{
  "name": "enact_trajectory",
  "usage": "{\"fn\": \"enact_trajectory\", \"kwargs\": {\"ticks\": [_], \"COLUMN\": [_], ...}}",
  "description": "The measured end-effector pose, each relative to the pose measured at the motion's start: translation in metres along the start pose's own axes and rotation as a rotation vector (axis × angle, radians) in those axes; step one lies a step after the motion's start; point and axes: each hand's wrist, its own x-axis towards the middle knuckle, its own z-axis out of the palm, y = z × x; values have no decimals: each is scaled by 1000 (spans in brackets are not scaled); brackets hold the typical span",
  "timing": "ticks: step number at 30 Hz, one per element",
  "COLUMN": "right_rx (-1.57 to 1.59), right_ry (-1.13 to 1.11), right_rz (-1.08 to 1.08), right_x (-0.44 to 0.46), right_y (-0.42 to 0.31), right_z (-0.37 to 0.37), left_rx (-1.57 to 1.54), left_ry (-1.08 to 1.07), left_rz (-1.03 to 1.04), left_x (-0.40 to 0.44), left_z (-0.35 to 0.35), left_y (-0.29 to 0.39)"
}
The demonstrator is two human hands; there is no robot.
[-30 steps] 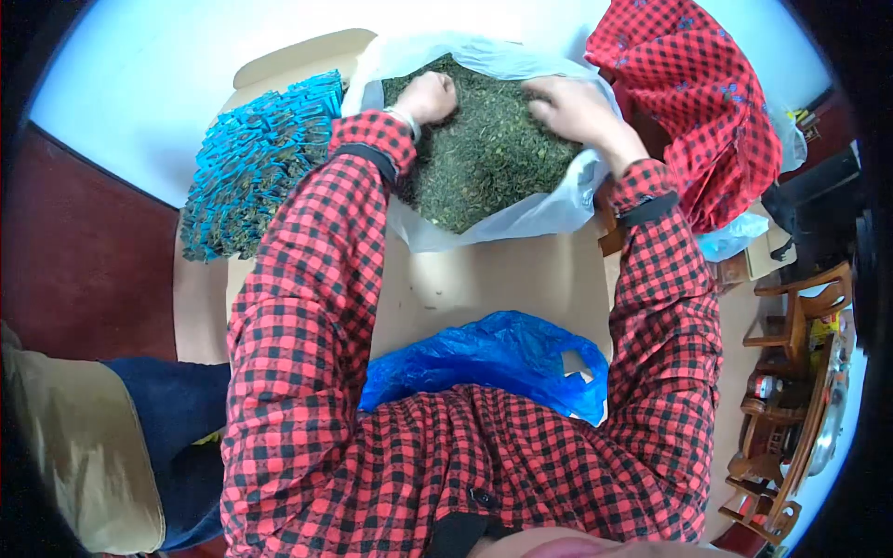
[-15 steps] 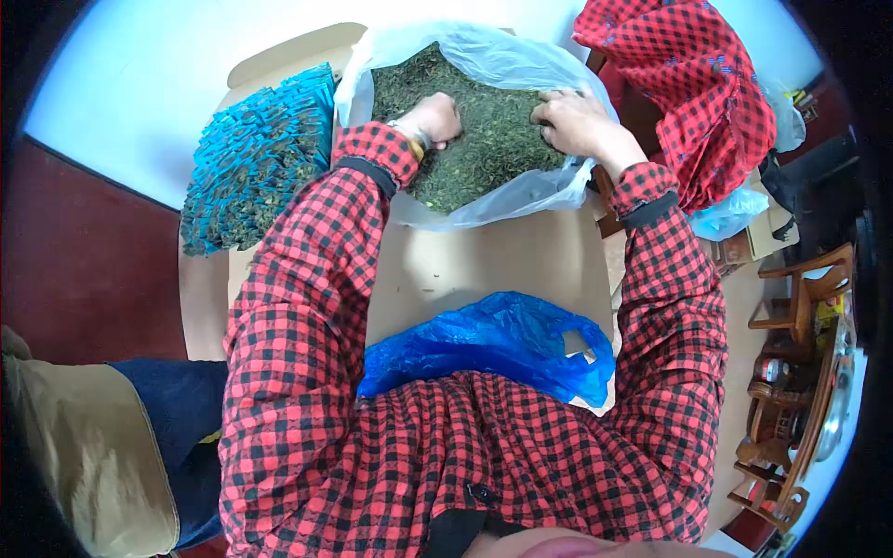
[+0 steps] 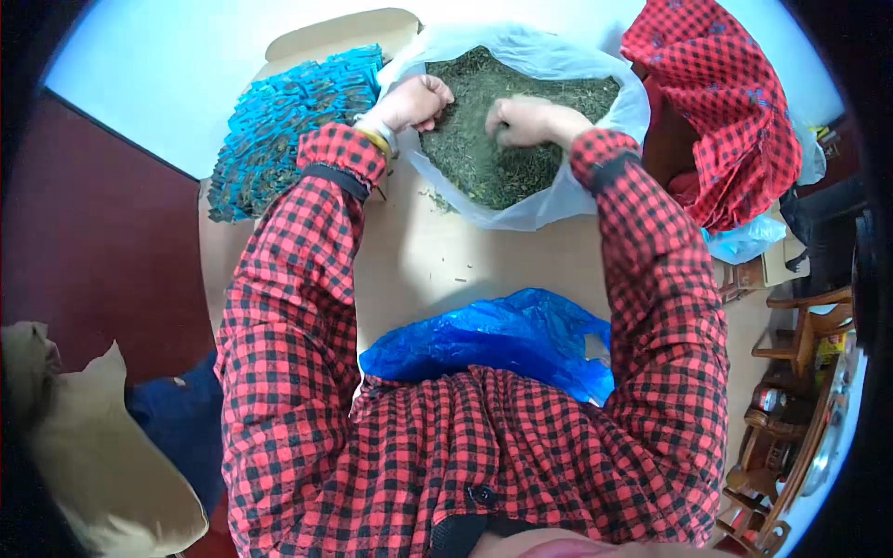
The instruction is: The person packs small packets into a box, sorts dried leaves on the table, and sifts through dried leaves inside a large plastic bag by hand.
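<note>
Dried green leaf bits [image 3: 493,177] fill a wide-mouthed white plastic bag [image 3: 521,216] at the far side of the table. At the bag's left rim, my left hand [image 3: 416,102] has its fingers curled closed; whatever is in them is hidden. Over the middle of the leaves is my right hand [image 3: 532,121], bent downward, with its fingertips smeared by motion. A dense row of blue packets [image 3: 298,112], with dark leaf matter showing at their near ends, stands left of my left hand.
A crumpled blue plastic bag [image 3: 493,335] lies at the table's near edge. Leaf crumbs [image 3: 437,200] are scattered on the tabletop [image 3: 419,270]. Red checked cloth [image 3: 726,112] is heaped at the right. Beyond it are wooden chairs [image 3: 805,344]. Tan fabric [image 3: 112,465] shows at lower left.
My left hand has moved left and up, from inside the leaves to the bag's rim. My right hand has moved left, from the right rim to over the middle. The view has shifted somewhat.
</note>
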Motion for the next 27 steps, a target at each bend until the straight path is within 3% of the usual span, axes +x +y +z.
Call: {"fn": "enact_trajectory", "kwargs": {"ticks": [2,4,5,7,11,12,14,17,22,25,27], "right_rx": [50,-197,-207,-459,-303,-304,-201,-243,-429,-89,14], "right_ry": [-90,153,146,452,506,506,216,237,56,193,194], "right_rz": [-142,-136,-131,261,58,60,143,169,264,133,187], "right_x": [-25,-60,-72,-88,-68,-57,-22,27,46,16,-12], "right_y": [2,16,17,16,28,30,25,25,36,49,40], "right_z": [2,-4,-13,-28,-46,-48,-49,-36,-22,-45,-45], "left_rx": [-26,-39,-51,-45,-72,-85,-90,-107,-515,-716,-799], "left_ry": [2,8,6,3,-9,-11,-12,-1,-6,-95,-141], "left_rz": [15,35,42,73,78,73,63,51,-56,-151,-149], "left_x": [5,6,4,2,-4,-6,-10,-15,-20,-15,-13], "left_z": [-3,-4,-3,-1,2,3,6,8,8,11,15], "left_y": [-2,-4,-4,1,11,13,13,13,2,-1,-2]}}
